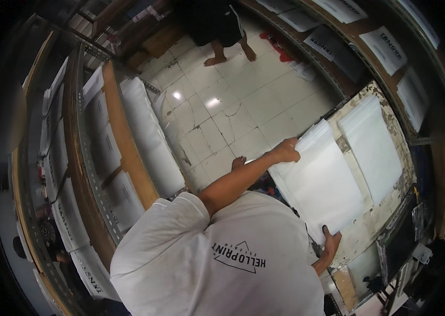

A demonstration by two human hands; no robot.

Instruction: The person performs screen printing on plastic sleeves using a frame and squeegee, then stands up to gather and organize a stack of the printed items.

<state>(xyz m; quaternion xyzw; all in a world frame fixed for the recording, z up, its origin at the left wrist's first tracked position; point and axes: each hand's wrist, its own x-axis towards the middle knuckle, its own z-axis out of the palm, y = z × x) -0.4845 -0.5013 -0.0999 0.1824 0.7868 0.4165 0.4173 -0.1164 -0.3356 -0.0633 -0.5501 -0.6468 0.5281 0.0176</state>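
**Two hands on a stack of white sheets at a worn worktable**

The right hand pinches the near edge of the stack of white sheets, thumb on top and the other fingers hidden below. The left hand curls closed over the far corner. The stack lies on the chipped table beside a second white stack. Beyond, another person's bare feet stand on the tiled floor.

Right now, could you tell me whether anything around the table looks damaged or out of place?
Yes: the table top is badly worn, its pale coating flaked off in patches along the edges, and a floor tile beyond it shows a long crack.
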